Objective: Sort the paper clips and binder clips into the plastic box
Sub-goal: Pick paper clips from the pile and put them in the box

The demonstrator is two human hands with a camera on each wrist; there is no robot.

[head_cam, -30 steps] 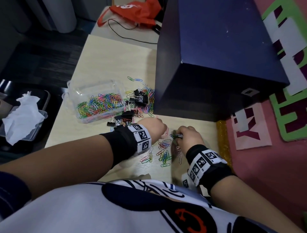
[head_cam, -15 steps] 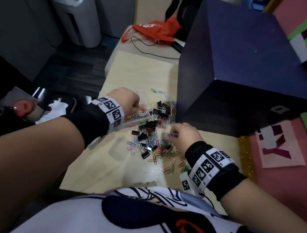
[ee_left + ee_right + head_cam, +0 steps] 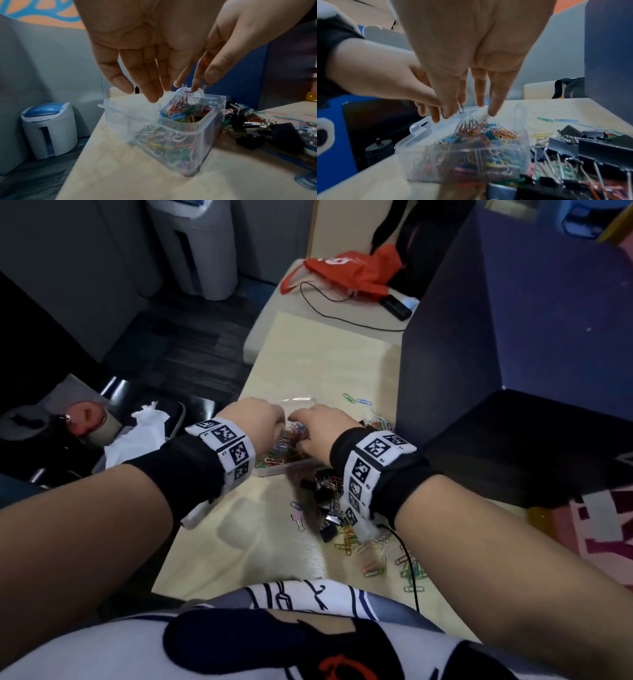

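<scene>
Left hand [image 3: 154, 40] fingers [image 3: 150, 83] hang straight down and a bit spread, holding nothing, right over the box [image 3: 180, 135]. Right hand [image 3: 471, 47] fingers [image 3: 494, 102] point down too, mostly straight, but its thumb and forefinger pinch one reddish clip [image 3: 460, 108] just above the pile.

The box is clear plastic, lid flipped open behind it, and sits near the table [image 3: 308, 364] left edge. It's stuffed with paper clips [image 3: 180, 113] in red, blue, green, yellow, heaped on one side. You can see them through the walls too, only fuzzy. The left wrist view looks like there's a divider inside, can't say for sure.

Black binder clips [image 3: 590, 148] lie on the table just beside the box, with more loose paper clips scattered nearer the person.

From the head cam both hands [image 3: 260, 422] [image 3: 322, 429] cover most of the box, so you barely get the rim and some colour between them. The pinched clip only shows in the wrist views. The right wrist view is blurry near the bottom.

A big dark blue box [image 3: 513, 354] stands on the right of the table.
</scene>
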